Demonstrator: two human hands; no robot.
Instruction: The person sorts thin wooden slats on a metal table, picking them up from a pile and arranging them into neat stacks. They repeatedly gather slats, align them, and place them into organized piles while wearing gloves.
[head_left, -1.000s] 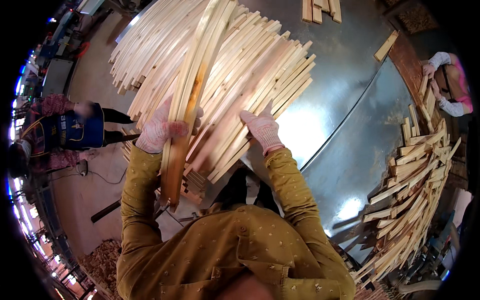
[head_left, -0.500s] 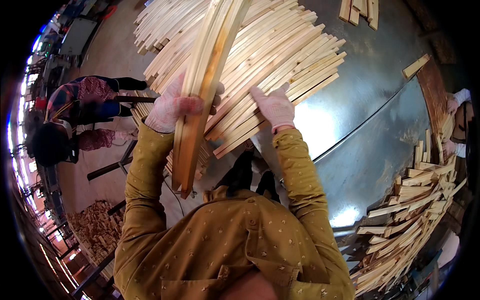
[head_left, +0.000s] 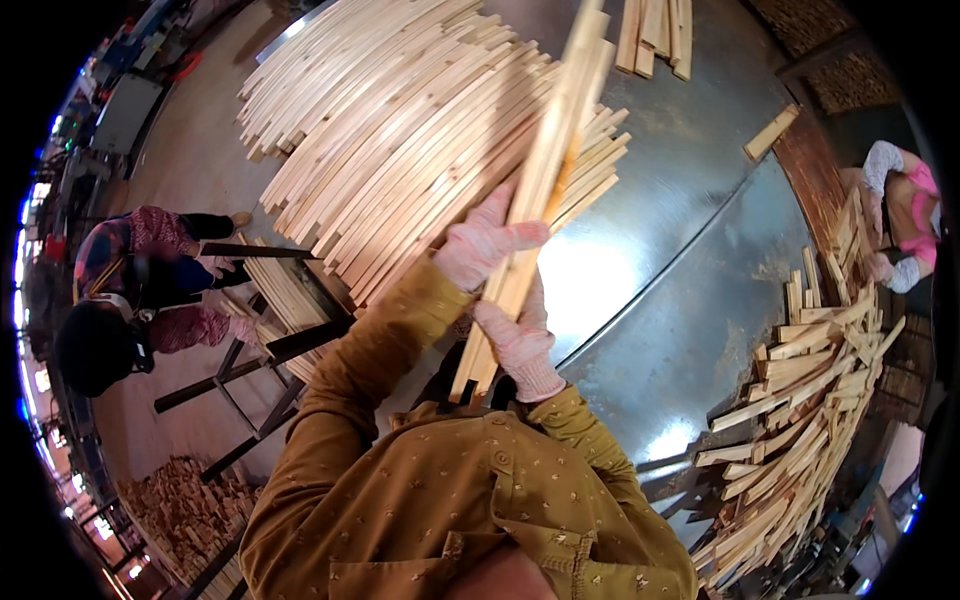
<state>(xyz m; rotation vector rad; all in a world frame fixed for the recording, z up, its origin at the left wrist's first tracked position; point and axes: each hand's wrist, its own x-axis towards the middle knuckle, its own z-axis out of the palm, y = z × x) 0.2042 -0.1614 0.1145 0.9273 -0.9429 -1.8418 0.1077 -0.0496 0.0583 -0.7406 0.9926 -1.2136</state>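
A small bundle of long wooden strips (head_left: 545,165) stands tilted in front of me, its near end by my waist. My left hand (head_left: 483,242), in a pale pinkish work glove, is closed around the strips with its thumb across their top. Lower down, my gloved right hand (head_left: 522,350) grips the same strips from the right side. Parts of the fingers of both hands are hidden behind the wood. Under and beyond the bundle, many similar strips (head_left: 400,130) lie side by side on the metal table (head_left: 660,200).
A jumbled heap of wood pieces (head_left: 800,420) covers the table's right side. Several short strips (head_left: 655,35) lie at the far edge, with one block (head_left: 770,132) farther right. One co-worker (head_left: 130,280) is at a rack of strips on the left; another's arms (head_left: 895,215) reach in at right.
My left hand has carried the strips rightward, away from the left of the laid-out row. My right hand has left the row and closed on the bundle's lower part.
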